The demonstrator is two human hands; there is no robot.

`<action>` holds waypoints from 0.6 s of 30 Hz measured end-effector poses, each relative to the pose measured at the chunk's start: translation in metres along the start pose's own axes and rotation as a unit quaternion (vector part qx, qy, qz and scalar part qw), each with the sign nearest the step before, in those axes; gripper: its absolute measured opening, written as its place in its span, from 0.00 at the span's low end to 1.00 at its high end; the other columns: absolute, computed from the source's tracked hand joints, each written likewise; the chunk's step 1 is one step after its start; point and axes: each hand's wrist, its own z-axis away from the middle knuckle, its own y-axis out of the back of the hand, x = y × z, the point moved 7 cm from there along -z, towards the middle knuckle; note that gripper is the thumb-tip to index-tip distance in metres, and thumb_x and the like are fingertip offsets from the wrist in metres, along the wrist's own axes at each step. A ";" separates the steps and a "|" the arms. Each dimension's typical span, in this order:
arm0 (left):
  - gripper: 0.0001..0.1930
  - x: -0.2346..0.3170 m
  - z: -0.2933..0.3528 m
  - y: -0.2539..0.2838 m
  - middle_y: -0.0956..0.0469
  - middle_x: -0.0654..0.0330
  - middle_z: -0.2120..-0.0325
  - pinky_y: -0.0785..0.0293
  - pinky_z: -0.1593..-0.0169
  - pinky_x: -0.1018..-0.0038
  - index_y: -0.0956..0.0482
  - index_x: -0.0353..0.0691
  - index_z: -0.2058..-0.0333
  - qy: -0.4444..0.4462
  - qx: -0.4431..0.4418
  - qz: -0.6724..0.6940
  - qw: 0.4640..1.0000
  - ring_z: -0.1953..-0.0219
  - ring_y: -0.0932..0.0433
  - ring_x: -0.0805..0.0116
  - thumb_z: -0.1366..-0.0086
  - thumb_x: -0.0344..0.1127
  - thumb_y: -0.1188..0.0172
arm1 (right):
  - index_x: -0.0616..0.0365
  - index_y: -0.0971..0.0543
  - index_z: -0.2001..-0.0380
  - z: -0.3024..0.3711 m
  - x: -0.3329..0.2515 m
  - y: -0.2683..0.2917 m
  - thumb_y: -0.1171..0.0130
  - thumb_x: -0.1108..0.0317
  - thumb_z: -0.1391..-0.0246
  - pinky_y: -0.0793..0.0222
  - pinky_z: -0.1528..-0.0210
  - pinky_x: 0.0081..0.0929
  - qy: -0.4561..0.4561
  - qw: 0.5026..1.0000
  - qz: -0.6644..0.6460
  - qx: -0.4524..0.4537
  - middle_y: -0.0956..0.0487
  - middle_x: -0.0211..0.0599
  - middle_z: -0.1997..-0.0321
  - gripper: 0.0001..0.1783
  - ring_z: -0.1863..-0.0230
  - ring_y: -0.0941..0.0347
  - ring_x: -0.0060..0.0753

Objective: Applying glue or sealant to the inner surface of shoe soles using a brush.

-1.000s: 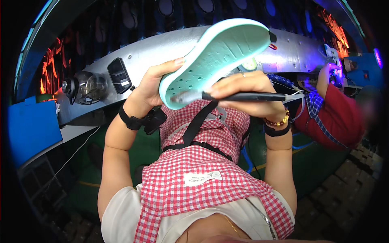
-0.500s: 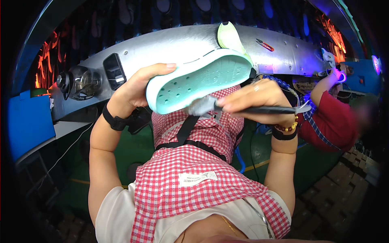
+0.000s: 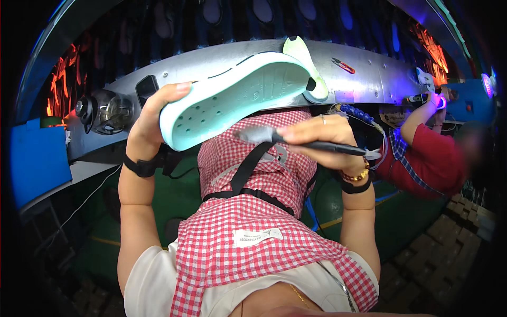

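Note:
A mint-green clog (image 3: 237, 98) is held up over my lap, tilted so its inside with the holes at the toe faces me. My left hand (image 3: 149, 119) grips it round the toe end, thumb along the far rim. In my right hand (image 3: 327, 138) is a brush (image 3: 254, 134) with a black handle and pale, worn bristles. Its bristle tip points left, just below the clog's near rim, with a small gap between them. Beyond the clog's heel, a pale yellow-green shoe piece (image 3: 299, 53) lies on the metal bench (image 3: 174, 79).
Red-handled snips (image 3: 343, 65) lie on the bench. A phone (image 3: 147, 89) and a glass pot (image 3: 108, 110) stand to the left, by a blue bin (image 3: 39, 161). Shoes hang behind the bench. At right, a co-worker in a red shirt (image 3: 425, 161) works under a purple light.
The clog has shifted left in my left hand, uncovering more of the yellow-green piece. The brush has come away from the clog's near rim, and my right hand has moved slightly left.

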 end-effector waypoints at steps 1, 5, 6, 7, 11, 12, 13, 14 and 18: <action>0.22 0.002 -0.002 -0.007 0.26 0.53 0.65 0.32 0.61 0.75 0.30 0.31 0.59 -0.018 -0.053 0.097 0.994 0.65 0.27 0.66 0.44 0.45 0.53 | 0.61 0.22 0.71 0.000 -0.008 -0.001 0.36 0.76 0.67 0.29 0.64 0.23 0.027 0.999 0.016 -0.012 0.21 0.39 0.68 0.13 0.67 0.24 0.32; 0.36 -0.005 -0.015 -0.031 0.37 0.51 0.49 0.40 0.47 0.58 0.43 0.34 0.47 -0.067 -0.244 0.336 0.907 0.47 0.37 0.55 0.42 0.60 0.63 | 0.63 0.22 0.73 0.000 -0.021 0.013 0.38 0.80 0.71 0.33 0.68 0.21 0.051 0.989 -0.072 0.115 0.21 0.42 0.72 0.13 0.73 0.27 0.31; 0.40 -0.028 -0.031 -0.010 0.35 0.48 0.51 0.39 0.48 0.56 0.44 0.33 0.46 -0.027 -0.049 0.333 0.941 0.49 0.36 0.54 0.44 0.66 0.70 | 0.64 0.22 0.73 -0.002 -0.014 0.010 0.38 0.80 0.68 0.33 0.68 0.20 0.030 0.991 -0.036 0.128 0.22 0.40 0.73 0.12 0.75 0.28 0.26; 0.42 -0.031 -0.035 -0.016 0.35 0.47 0.52 0.39 0.47 0.57 0.45 0.33 0.46 -0.063 -0.094 0.292 0.950 0.50 0.35 0.54 0.44 0.67 0.73 | 0.64 0.22 0.72 -0.005 -0.001 0.006 0.39 0.79 0.66 0.33 0.69 0.19 -0.026 0.989 -0.053 0.136 0.22 0.40 0.73 0.11 0.74 0.28 0.24; 0.45 -0.052 -0.042 -0.036 0.34 0.45 0.55 0.38 0.48 0.60 0.45 0.34 0.47 -0.106 -0.126 0.308 0.937 0.53 0.32 0.53 0.46 0.71 0.79 | 0.65 0.23 0.71 -0.013 0.042 -0.007 0.40 0.77 0.60 0.32 0.69 0.16 -0.135 0.964 -0.141 0.180 0.22 0.37 0.72 0.09 0.71 0.28 0.21; 0.45 -0.055 -0.042 -0.044 0.34 0.45 0.55 0.38 0.48 0.60 0.45 0.34 0.47 -0.099 -0.142 0.327 0.929 0.53 0.32 0.53 0.46 0.71 0.79 | 0.65 0.23 0.70 -0.013 0.047 -0.008 0.40 0.77 0.60 0.32 0.68 0.17 -0.141 0.954 -0.172 0.200 0.22 0.37 0.71 0.09 0.70 0.28 0.20; 0.45 -0.061 -0.046 -0.041 0.33 0.45 0.55 0.37 0.49 0.60 0.44 0.35 0.47 -0.088 -0.075 0.325 0.938 0.54 0.32 0.54 0.47 0.71 0.78 | 0.64 0.23 0.70 -0.014 0.051 -0.009 0.40 0.76 0.61 0.32 0.68 0.20 -0.154 0.947 -0.170 0.227 0.22 0.38 0.71 0.10 0.72 0.27 0.23; 0.45 -0.062 -0.047 -0.041 0.33 0.46 0.56 0.36 0.49 0.61 0.43 0.36 0.48 -0.089 -0.046 0.335 0.937 0.54 0.31 0.54 0.47 0.72 0.77 | 0.64 0.23 0.70 -0.016 0.051 -0.013 0.40 0.76 0.61 0.32 0.68 0.20 -0.154 0.946 -0.170 0.227 0.22 0.38 0.71 0.10 0.72 0.27 0.23; 0.44 -0.051 -0.047 -0.017 0.35 0.48 0.53 0.40 0.47 0.59 0.44 0.38 0.46 -0.121 0.085 0.267 0.952 0.51 0.34 0.52 0.48 0.72 0.76 | 0.57 0.24 0.78 -0.027 0.000 -0.039 0.40 0.75 0.69 0.33 0.71 0.25 0.026 0.982 0.166 0.089 0.24 0.35 0.78 0.08 0.76 0.28 0.34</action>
